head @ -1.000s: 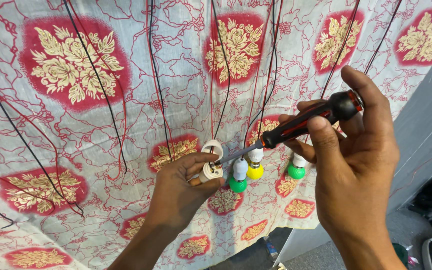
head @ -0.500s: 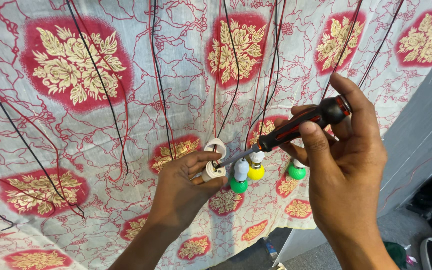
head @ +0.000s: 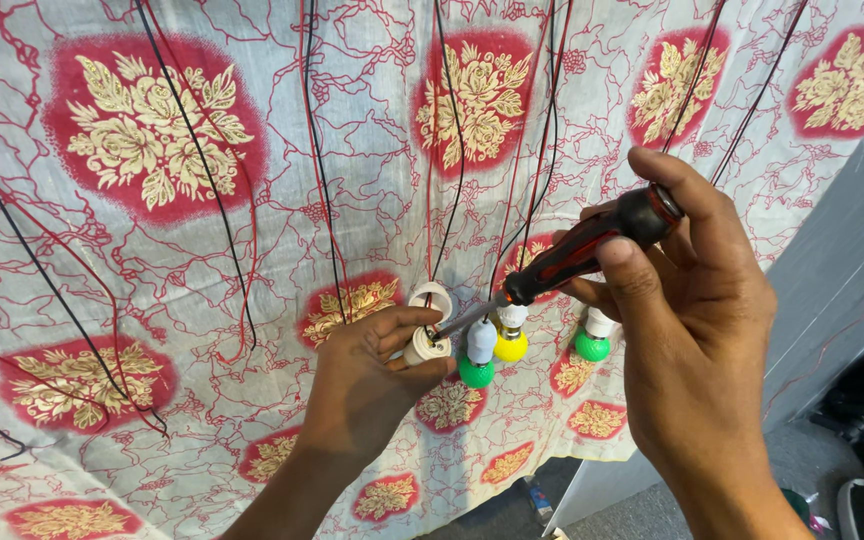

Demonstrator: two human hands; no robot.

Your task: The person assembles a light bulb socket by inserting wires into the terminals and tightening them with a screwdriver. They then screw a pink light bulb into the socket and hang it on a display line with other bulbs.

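So we had our left hand (head: 372, 375) wrapped around a white socket (head: 426, 340), fingers and thumb pinched on it so it sat tilted, its open ring end up near the cloth (head: 252, 250). Our right hand (head: 697, 340) was closed on a screwdriver (head: 577, 255), black and red handle, thumb pressed along the grip and index finger curled over the butt end. The shaft ran down and to the left, and its tip sat right at the side of the socket, touching it as far as we could see, though the exact spot was too small to make out. The two hands were apart, joined only by the tool between them. Just beside the socket, to the right, hung three little bulbs: a green bulb (head: 475, 370) lowest and closest, a yellow bulb (head: 511, 345) just behind it, and another green one (head: 592, 345) further right, partly tucked behind our right fingers. Each had a white holder on top. Behind all that was the cloth, white with red vein patterns and red patches with gold flowers, hanging like a backdrop. Thin black and red wires (head: 317, 150) dropped down across it, a few of them running to the socket and the bulbs. On the right edge there was a plain grey panel (head: 852, 290), and some dark stuff on the floor in the bottom corner that we couldn't really identify.
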